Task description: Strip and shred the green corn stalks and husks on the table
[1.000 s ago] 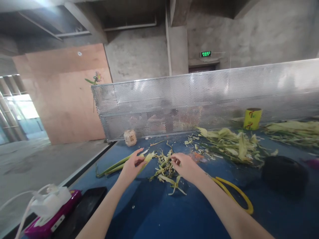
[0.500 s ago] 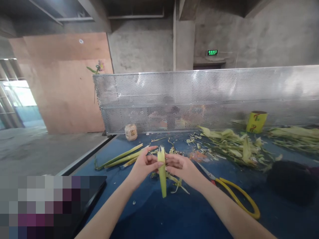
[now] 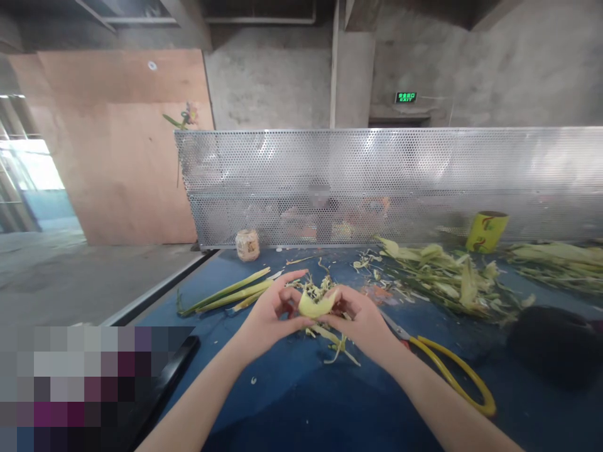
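Observation:
A pale green piece of corn husk [image 3: 315, 306] is curved between my two hands, its ends turned up. My left hand [image 3: 272, 312] pinches its left end between thumb and fingers. At the right end, the thumb and bent fingers of my right hand [image 3: 360, 314] grip it. Just behind and below lie husk scraps [image 3: 335, 342], partly hidden by the hands. Long green stalks [image 3: 235, 294] rest to the left of my left hand. Scissors with yellow handles [image 3: 452, 370] lie beside my right forearm, their blades partly hidden.
A heap of husks [image 3: 438, 270] and another pile [image 3: 556, 257] lie at the right. A yellow tube [image 3: 488, 232] and a ball of twine [image 3: 247, 245] stand near the perforated metal screen [image 3: 282, 169]. A dark round object [image 3: 551, 342] sits at right on the blue table [image 3: 282, 408].
The husk stood upright as a long strip between the hands; now it is bent crosswise into a curve. Both hands have closed on its ends. The view has shifted slightly.

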A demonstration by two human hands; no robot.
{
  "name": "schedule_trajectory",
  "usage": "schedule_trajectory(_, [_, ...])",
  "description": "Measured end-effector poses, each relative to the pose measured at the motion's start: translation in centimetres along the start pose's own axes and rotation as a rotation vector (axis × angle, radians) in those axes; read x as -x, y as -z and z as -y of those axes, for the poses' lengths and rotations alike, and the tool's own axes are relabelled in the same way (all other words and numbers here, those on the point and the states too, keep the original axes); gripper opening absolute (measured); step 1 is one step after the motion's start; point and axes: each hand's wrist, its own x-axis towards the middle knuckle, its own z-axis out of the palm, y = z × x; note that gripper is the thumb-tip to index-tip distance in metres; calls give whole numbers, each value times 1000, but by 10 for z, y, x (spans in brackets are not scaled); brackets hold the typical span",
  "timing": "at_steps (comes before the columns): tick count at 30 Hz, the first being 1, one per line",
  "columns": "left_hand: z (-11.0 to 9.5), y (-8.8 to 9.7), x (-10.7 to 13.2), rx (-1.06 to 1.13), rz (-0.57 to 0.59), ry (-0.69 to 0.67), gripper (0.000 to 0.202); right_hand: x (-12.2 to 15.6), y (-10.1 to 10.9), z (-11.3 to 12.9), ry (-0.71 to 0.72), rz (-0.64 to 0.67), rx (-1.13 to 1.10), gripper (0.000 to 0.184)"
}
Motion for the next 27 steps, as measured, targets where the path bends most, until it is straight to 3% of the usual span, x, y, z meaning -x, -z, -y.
schedule_trajectory(3, [-3,4,4,-419,-75,-257,46,4,3,1,337,-23,260,14])
schedule_trajectory(5, [-3,7,6,-608,-104,-457,44,6,5,1,535,-23,433,16])
schedule_trajectory(8, [0,8,9,-749,-154,-684,41,8,8,-1,667,-70,636,19])
schedule_trajectory(10, [2,7,10,-789,-152,-738,39,10,9,-3,678,-94,731,20])
schedule_trajectory(12, [3,6,11,-785,-120,-721,39,12,9,-3,632,-85,804,22])
schedule_trajectory(17, [1,3,14,-665,32,-439,42,13,9,-1,470,56,796,23])
schedule_trajectory(20, [-2,4,15,-667,93,-476,46,12,10,-2,504,121,736,23])
schedule_trajectory(23, [-3,4,15,-630,81,-425,49,9,9,-4,439,158,583,19])
schedule_trajectory(27, [-4,3,14,-372,-66,-135,45,7,4,-3,176,17,355,12])
